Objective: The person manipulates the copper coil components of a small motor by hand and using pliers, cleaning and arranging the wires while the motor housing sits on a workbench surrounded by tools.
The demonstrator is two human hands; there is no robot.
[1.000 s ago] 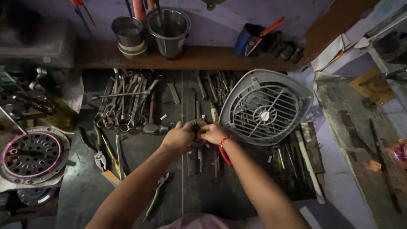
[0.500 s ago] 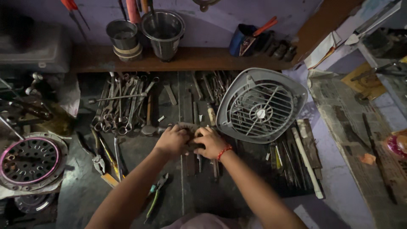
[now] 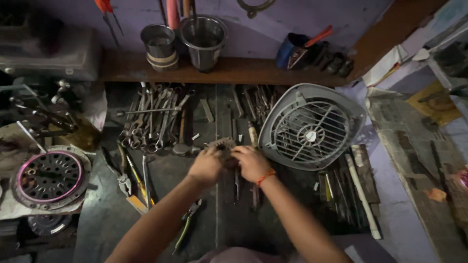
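Both hands, left hand (image 3: 207, 165) and right hand (image 3: 251, 163), grip a small metal part (image 3: 222, 145) between them.

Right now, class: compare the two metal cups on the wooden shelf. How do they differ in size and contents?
The right metal cup is wider and taller than the left metal cup. The right cup has long handles standing in it; the left cup looks empty from this view. The left cup shows pale bands near its base; the right cup's wall is plain. Both stand upright on the wooden shelf against the wall.
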